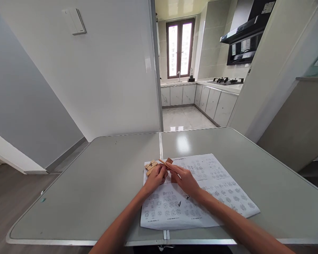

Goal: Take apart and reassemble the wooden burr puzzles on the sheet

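Note:
Both my hands meet over the far edge of a printed instruction sheet (214, 183) on a grey folding table (95, 190). My left hand (156, 177) is curled, its fingers closed against a light wooden puzzle stick. My right hand (184, 179) pinches a thin wooden stick (164, 163) that points up and left, with a darker wooden block (170, 161) at its far end. A small cluster of interlocked wooden puzzle pieces (150, 166) lies on the table just beyond my left hand.
The table's centre seam (160, 144) runs away from me. Beyond the far edge stands a white wall with a switch plate (74, 22). An open doorway leads to a kitchen with counters (201, 95), a window and a range hood.

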Available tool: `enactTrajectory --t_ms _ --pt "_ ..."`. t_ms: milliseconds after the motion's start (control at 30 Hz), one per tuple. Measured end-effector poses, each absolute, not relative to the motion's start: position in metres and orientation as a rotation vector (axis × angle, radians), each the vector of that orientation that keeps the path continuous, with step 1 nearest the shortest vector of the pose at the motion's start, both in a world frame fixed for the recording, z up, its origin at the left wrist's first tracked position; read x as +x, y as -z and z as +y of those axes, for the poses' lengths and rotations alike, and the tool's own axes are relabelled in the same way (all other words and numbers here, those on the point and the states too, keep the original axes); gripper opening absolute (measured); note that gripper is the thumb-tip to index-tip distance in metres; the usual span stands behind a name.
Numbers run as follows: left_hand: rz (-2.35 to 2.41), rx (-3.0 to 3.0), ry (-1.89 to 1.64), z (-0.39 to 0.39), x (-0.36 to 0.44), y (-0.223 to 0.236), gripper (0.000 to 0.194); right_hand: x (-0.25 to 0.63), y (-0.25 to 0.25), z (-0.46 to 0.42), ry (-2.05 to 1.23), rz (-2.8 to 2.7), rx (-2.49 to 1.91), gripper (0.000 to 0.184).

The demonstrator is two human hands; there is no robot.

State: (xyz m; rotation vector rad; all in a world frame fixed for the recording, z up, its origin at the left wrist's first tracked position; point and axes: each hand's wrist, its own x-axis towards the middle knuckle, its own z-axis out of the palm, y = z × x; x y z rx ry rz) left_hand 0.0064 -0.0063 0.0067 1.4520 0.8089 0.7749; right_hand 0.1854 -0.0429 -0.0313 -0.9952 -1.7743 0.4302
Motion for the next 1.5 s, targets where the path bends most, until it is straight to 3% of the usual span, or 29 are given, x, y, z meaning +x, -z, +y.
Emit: enactTrajectory --t_ms 1200,1500 --pt "0.807 1.421 -0.743 -0.001 0.005 0.0 0.053 0.189 0.026 -0.041 -0.424 -1.778 -1.008 0.041" --pt "0.806 1.366 -0.99 0.004 0.002 -0.008 0.053 0.197 0.029 -0.037 -0.395 -1.825 -1.241 0.073"
